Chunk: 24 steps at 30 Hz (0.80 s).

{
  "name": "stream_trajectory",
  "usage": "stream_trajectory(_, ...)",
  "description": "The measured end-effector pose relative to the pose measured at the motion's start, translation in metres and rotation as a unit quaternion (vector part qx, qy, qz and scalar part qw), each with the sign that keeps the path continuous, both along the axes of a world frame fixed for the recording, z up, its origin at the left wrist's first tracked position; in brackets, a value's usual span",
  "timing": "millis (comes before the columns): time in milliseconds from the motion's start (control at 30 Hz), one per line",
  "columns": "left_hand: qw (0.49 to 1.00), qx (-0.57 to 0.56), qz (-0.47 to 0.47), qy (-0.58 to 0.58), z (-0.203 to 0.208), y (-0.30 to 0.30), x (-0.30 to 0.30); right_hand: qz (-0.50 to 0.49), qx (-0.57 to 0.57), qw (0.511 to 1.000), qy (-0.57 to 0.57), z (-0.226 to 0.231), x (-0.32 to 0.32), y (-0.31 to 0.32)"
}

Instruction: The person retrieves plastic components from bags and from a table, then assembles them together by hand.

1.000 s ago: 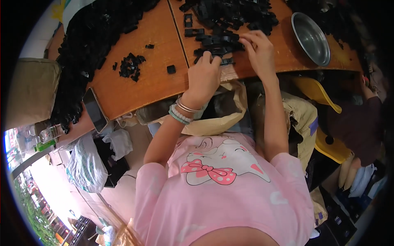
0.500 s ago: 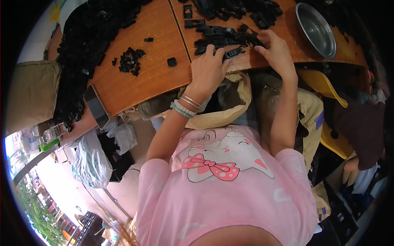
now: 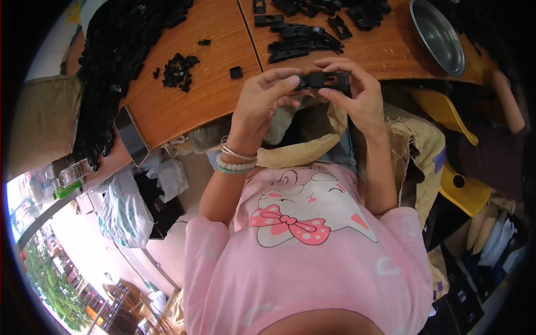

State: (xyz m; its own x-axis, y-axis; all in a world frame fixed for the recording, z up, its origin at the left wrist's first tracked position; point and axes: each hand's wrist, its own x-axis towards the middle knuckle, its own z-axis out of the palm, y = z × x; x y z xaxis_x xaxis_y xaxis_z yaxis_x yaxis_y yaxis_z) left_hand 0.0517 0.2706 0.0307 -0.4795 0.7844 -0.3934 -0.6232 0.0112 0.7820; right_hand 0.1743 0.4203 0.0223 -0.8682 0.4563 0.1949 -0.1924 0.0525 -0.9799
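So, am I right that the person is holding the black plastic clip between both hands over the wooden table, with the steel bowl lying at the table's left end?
Not quite: the round steel bowl lies at the right end of the wooden table, not the left, as the head view shows. The rest holds: the left hand and the right hand both hold the black plastic clip.

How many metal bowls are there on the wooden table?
1. The metal bowl sits at the table's far right end, beyond the right hand. Others may be hidden outside the view.
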Motion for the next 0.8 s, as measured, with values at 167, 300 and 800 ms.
stream_trajectory(167,0.998,0.009,-0.004,0.063,0.003,-0.012,-0.004,-0.054,0.165,0.983,-0.064,0.005,0.008,-0.002)
stream_trajectory(300,0.986,-0.022,-0.044,0.157,0.004,-0.01,-0.003,-0.045,0.306,0.95,-0.029,0.007,0.009,0.001)
stream_trajectory(800,0.998,-0.023,-0.056,0.033,0.025,-0.001,0.021,-0.081,0.39,0.916,0.04,0.02,0.001,-0.016)
